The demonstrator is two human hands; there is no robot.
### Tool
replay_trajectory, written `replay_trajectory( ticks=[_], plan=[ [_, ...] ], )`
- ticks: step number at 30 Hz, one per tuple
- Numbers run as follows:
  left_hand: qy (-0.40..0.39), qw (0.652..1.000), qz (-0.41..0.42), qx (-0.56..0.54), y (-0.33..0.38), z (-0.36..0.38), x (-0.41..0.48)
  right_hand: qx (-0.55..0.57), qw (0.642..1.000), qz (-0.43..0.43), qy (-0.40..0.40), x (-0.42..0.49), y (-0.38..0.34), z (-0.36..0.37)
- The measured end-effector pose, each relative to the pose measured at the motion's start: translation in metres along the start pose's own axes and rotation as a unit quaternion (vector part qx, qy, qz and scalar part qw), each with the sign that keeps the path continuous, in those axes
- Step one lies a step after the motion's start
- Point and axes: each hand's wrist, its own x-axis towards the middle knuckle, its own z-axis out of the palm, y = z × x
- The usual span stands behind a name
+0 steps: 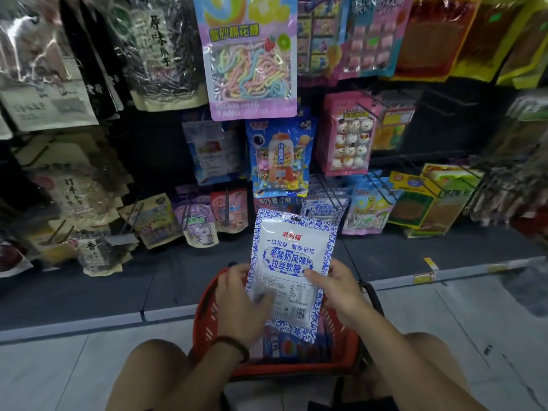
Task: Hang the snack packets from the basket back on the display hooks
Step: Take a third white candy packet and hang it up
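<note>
A white snack packet (292,256) with a blue patterned border and a hang hole at its top is held upright above the red basket (207,318). My right hand (338,287) grips its right edge, thumb on the front. My left hand (237,298) holds its lower left side, fingers blurred against the packet. More packets (284,348) lie in the basket under it. Just beyond, a matching white-and-blue packet (324,207) hangs on a low wire hook (326,188).
The dark display wall is crowded with hanging packets: a pastel candy bag (252,60) up top, a blue gumball bag (280,157), a pink snowman bag (347,140). Bare hooks (427,108) stick out at right. My knees flank the basket on the tiled floor.
</note>
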Motion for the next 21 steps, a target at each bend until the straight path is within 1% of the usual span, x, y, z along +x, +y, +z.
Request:
replay_trajectory(
  ticks=[1,3,5,6,10,12,14,15,16,18,19,21],
  plan=[
    [-0.027,0.999,0.021,-0.008,0.002,0.002,-0.008,0.007,1.0,-0.01,0.01,-0.001,-0.003,0.003],
    [-0.092,0.994,0.022,-0.047,0.009,0.007,-0.018,0.025,0.999,-0.026,0.023,-0.002,-0.006,0.01],
    [-0.13,0.988,0.014,-0.078,0.015,0.015,-0.017,0.019,0.999,-0.043,0.019,-0.004,-0.009,0.02],
    [-0.136,0.987,0.01,-0.087,0.019,0.02,-0.016,0.005,0.998,-0.053,0.013,-0.006,-0.01,0.024],
    [-0.092,0.982,-0.003,-0.162,0.03,0.031,-0.011,-0.068,0.993,-0.093,-0.025,-0.01,-0.014,0.034],
    [-0.062,0.985,0.003,-0.163,0.034,0.027,-0.006,-0.081,0.99,-0.104,-0.052,-0.011,-0.019,0.032],
    [-0.056,0.986,0.005,-0.156,0.036,0.018,0.003,-0.08,0.988,-0.102,-0.085,-0.012,-0.026,0.025],
    [-0.069,0.985,0.002,-0.159,0.036,0.013,0.008,-0.088,0.987,-0.111,-0.071,-0.01,-0.027,0.019],
    [-0.087,0.982,-0.001,-0.168,0.037,0.008,0.013,-0.101,0.986,-0.125,-0.034,-0.007,-0.029,0.012],
    [-0.131,0.973,-0.021,-0.189,0.038,-0.002,0.02,-0.113,0.982,-0.127,0.077,0.002,-0.032,-0.001],
    [-0.151,0.968,-0.031,-0.199,0.037,-0.006,0.023,-0.105,0.982,-0.108,0.111,0.004,-0.034,-0.006],
    [-0.18,0.961,-0.04,-0.206,0.035,-0.01,0.028,-0.074,0.988,-0.078,0.111,0.007,-0.038,-0.013]
  ],
)
